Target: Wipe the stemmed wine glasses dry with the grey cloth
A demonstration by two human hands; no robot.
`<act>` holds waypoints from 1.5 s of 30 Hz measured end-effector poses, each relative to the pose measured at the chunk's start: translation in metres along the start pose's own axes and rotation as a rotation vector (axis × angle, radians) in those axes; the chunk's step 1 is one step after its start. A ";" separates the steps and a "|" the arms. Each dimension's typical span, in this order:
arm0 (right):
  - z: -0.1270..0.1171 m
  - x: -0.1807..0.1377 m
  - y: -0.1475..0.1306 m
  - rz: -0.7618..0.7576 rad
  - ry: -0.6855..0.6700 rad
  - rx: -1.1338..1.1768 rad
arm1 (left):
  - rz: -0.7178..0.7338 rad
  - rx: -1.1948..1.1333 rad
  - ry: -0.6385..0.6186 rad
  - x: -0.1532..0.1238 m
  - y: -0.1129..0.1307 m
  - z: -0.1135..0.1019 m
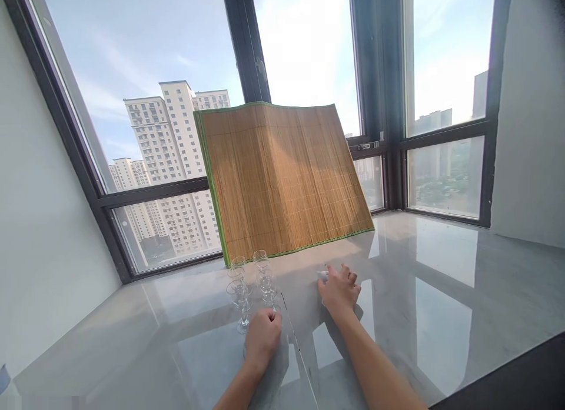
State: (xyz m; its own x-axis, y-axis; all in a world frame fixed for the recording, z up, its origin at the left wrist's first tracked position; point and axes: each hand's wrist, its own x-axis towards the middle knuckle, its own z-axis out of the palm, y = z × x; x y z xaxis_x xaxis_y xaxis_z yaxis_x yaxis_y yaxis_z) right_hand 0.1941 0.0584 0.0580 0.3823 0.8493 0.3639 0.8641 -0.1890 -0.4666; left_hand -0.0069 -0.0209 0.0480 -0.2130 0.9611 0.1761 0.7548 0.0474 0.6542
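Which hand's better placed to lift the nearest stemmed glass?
Left. The left hand sits right beside the stemmed glasses; the right hand rests farther off on the counter.

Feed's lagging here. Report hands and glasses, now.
Left hand curled beside the glasses, grip unclear. Right hand palm down on the counter. Glasses upright, clustered. Bamboo mat leans behind them.

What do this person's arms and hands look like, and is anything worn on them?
Two bare arms come up from the bottom edge, with no sleeves in view. The left hand and right hand wear no gloves. No watch, bracelet or wristband shows at either wrist. The picture is too small to tell whether any rings are worn.
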 end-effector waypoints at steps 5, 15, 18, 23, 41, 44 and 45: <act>0.001 -0.004 -0.002 -0.033 -0.097 -0.052 | -0.025 0.023 0.046 0.001 0.000 -0.001; 0.006 -0.006 -0.001 -0.214 -0.202 0.054 | -0.174 0.064 0.115 0.002 0.002 -0.009; 0.008 -0.007 -0.002 -0.230 -0.230 0.119 | -0.164 0.086 0.073 0.005 -0.001 -0.006; 0.013 -0.009 -0.006 -0.299 -0.259 0.231 | -0.040 0.069 0.024 0.015 -0.010 0.000; 0.032 -0.008 -0.023 -0.286 -0.249 0.869 | 0.271 0.020 0.177 0.014 -0.009 0.008; 0.025 -0.010 -0.028 -0.293 -0.262 1.017 | 0.292 -0.024 0.103 0.010 -0.005 0.010; 0.021 -0.011 -0.029 -0.284 -0.300 1.070 | 0.293 -0.037 0.079 0.010 -0.005 0.010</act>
State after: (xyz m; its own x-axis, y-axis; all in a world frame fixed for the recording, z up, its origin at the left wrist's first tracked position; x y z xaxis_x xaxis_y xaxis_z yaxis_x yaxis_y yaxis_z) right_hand 0.1579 0.0646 0.0500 0.0004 0.9049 0.4255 0.1306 0.4219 -0.8972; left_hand -0.0066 -0.0090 0.0394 -0.0386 0.9081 0.4169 0.7683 -0.2398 0.5935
